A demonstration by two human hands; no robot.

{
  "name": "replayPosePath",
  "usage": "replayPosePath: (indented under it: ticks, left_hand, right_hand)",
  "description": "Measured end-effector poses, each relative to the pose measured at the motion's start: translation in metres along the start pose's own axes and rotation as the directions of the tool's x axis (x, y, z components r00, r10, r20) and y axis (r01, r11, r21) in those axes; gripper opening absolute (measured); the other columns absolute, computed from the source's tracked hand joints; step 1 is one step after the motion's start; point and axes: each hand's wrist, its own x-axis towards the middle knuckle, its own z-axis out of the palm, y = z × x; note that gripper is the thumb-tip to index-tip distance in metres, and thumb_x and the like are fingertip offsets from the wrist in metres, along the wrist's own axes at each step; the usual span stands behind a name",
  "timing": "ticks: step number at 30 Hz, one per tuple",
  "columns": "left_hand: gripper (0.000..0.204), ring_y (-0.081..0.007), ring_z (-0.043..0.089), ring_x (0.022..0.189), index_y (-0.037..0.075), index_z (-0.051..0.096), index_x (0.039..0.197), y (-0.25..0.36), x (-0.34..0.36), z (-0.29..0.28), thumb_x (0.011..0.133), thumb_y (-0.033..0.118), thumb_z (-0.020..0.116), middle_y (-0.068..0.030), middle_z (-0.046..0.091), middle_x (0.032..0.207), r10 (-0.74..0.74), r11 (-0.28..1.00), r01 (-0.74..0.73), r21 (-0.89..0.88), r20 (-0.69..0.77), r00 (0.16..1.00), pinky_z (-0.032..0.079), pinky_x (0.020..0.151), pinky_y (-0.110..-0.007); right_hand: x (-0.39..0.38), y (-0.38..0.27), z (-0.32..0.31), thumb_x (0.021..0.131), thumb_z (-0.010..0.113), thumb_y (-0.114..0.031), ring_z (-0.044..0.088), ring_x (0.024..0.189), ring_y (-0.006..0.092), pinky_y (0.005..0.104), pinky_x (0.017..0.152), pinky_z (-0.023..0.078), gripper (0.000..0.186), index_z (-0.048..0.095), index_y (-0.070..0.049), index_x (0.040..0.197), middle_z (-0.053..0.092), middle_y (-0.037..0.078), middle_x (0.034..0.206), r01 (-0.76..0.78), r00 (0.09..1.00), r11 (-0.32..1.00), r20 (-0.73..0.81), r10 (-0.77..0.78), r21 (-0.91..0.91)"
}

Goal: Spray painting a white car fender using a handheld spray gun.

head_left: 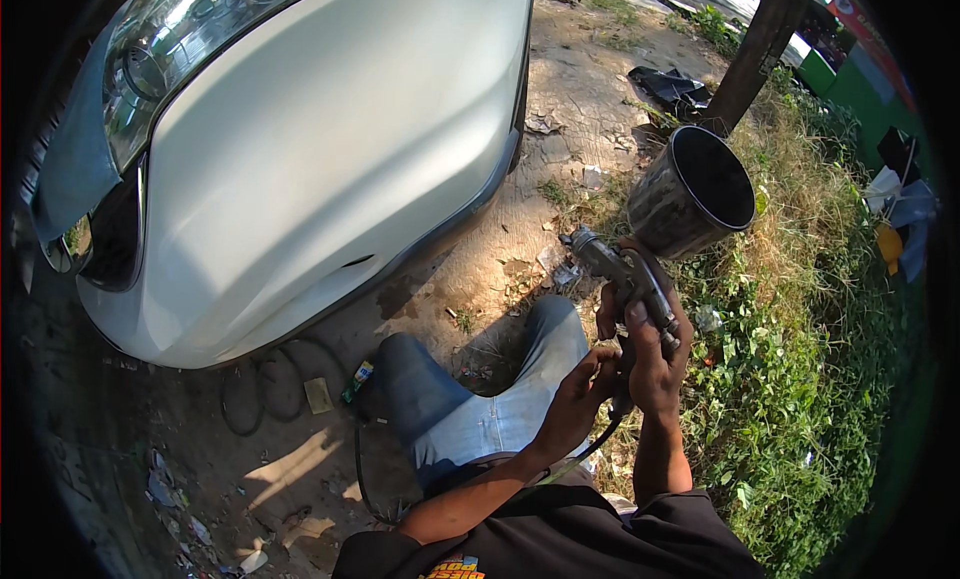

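A metal spray gun (598, 249) with a large dark paint cup (665, 214) on top is held up at the right of centre. My right hand (655, 349) is wrapped round its body and handle. My left hand (580, 394) is closed at the lower end of the handle, where a black hose (603, 444) runs down from the fitting. The white front bumper (330, 169) of a car fills the upper left, with a headlight (185, 44) and a blue-grey piece (75, 164) along its edge.
My bent knees (410, 369) are below the bumper. A coiled hose (265, 414) and small litter lie on the dirt ground (560, 99). Weeds (770, 399) grow along the right, with a wooden post (750, 59) and a black scrap (665, 84) at the back.
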Motion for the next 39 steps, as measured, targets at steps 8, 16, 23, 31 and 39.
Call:
replayPosePath:
  ticks: [8,16,23,31,39]
  left_hand:
    - [0.041,-0.0145,0.062,0.114,0.004,0.052,0.14,0.027,-0.006,-0.004,0.114,0.035,0.042,-0.0058,0.06,0.129,0.039,0.998,-0.035,0.061,-0.055,0.998,0.049,0.101,-0.034]
    - [0.03,-0.0334,0.071,0.097,0.001,0.067,0.11,0.049,-0.129,-0.092,0.108,0.026,0.05,-0.0178,0.072,0.104,-0.446,0.49,0.54,0.684,-0.336,0.83,0.054,0.092,-0.041]
    - [0.041,-0.0451,0.065,0.109,0.002,0.071,0.114,0.014,-0.296,-0.185,0.103,0.035,0.05,-0.026,0.071,0.109,-0.585,-0.096,0.642,0.761,-0.565,0.582,0.048,0.094,-0.052]
    - [0.053,-0.0456,0.068,0.081,-0.002,0.071,0.079,0.041,-0.308,-0.177,0.104,0.042,0.055,-0.0215,0.069,0.076,-0.503,0.143,0.653,0.744,-0.514,0.696,0.05,0.077,-0.055]
    - [0.064,-0.0496,0.065,0.074,-0.006,0.068,0.077,0.049,-0.276,-0.171,0.105,0.049,0.05,-0.0275,0.062,0.067,-0.616,0.012,0.635,0.772,-0.494,0.613,0.048,0.069,-0.057]
  right_hand:
    - [0.019,-0.005,0.009,0.106,0.055,-0.02,0.056,0.077,0.0105,0.0269,0.07,0.047,0.049,0.049,0.003,0.149,0.066,0.006,0.094,-0.005,0.999,1.0,-0.05,0.006,0.023]
    - [0.049,-0.001,0.015,0.108,0.053,-0.021,0.054,0.069,0.0117,0.0284,0.063,0.046,0.047,0.049,0.005,0.147,0.063,0.008,0.088,0.029,0.996,0.998,-0.081,-0.025,0.048]
    - [0.039,-0.005,0.041,0.105,0.058,-0.015,0.056,0.075,0.0069,0.0233,0.067,0.046,0.047,0.05,0.001,0.149,0.065,0.002,0.088,0.011,0.992,0.997,0.122,-0.02,0.071]
    - [0.031,-0.02,0.06,0.1,0.06,-0.006,0.067,0.083,0.0123,0.0287,0.076,0.054,0.049,0.054,-0.001,0.148,0.075,0.015,0.105,0.064,0.926,0.997,0.375,-0.046,-0.036]
    - [0.046,-0.015,0.048,0.101,0.06,-0.009,0.064,0.077,0.0099,0.0277,0.071,0.052,0.047,0.054,0.001,0.147,0.074,0.014,0.101,0.04,0.934,0.998,0.356,-0.018,-0.056]
